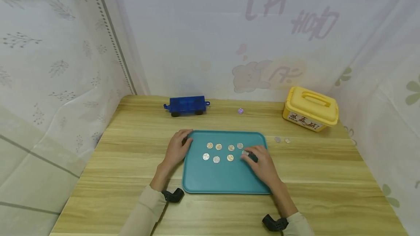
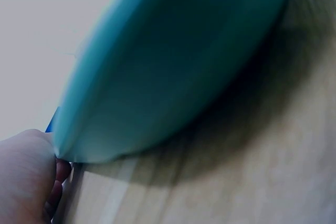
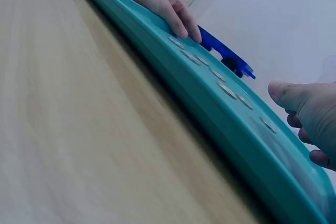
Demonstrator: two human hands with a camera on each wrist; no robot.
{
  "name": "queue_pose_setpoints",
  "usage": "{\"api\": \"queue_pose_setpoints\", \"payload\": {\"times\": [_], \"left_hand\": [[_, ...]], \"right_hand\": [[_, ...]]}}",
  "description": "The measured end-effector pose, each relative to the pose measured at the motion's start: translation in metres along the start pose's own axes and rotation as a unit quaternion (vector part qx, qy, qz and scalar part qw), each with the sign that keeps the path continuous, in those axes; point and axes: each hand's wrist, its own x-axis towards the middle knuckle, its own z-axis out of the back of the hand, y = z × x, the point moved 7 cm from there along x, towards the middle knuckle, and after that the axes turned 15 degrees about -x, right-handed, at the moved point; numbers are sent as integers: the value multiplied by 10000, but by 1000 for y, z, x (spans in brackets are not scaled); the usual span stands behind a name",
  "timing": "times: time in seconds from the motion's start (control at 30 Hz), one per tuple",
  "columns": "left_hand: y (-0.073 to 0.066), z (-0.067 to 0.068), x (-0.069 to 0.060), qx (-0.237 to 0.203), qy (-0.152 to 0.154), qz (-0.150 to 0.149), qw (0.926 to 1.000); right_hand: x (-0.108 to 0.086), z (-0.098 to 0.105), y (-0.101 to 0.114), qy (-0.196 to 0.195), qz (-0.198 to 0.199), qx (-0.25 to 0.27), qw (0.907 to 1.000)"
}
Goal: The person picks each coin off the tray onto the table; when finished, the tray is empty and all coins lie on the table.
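A teal tray (image 1: 226, 181) lies on the table with several coins (image 1: 230, 158) in two loose rows. My left hand (image 1: 178, 147) holds the tray's far left corner; in the left wrist view part of that hand (image 2: 26, 177) meets the rim. Over the tray's right side, my right hand (image 1: 261, 163) pinches a silvery coin (image 1: 245, 152) between thumb and index finger, low near the tray surface. From the right wrist view, this hand (image 3: 315, 111) shows above the tray, its held coin hidden. Two more coins (image 1: 277, 139) lie on the table beyond the tray's right edge.
A blue toy wagon (image 1: 187, 105) stands behind the tray on the left. Near the wall lies a small purple piece (image 1: 240, 111). A yellow lidded box (image 1: 310, 108) with a handle sits at the back right. Patterned sheets hang around the wooden table (image 1: 128, 148).
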Motion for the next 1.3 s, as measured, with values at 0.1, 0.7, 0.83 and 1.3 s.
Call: {"api": "queue_pose_setpoints", "payload": {"times": [0.1,0.7,0.83,1.3], "left_hand": [[0,-1,0,1,10,23,10000],[0,1,0,-63,46,63,9999],[1,0,0,-68,32,91,9999],[0,0,0,-57,-5,-80,10000]], "right_hand": [[1,7,-9,-143,-39,-83,9999],[-7,50,-93,-130,-1402,-91,9900],[-12,53,-111,-230,-1612,-223,9864],[-25,71,-171,-880,-2187,-480,9706]]}}
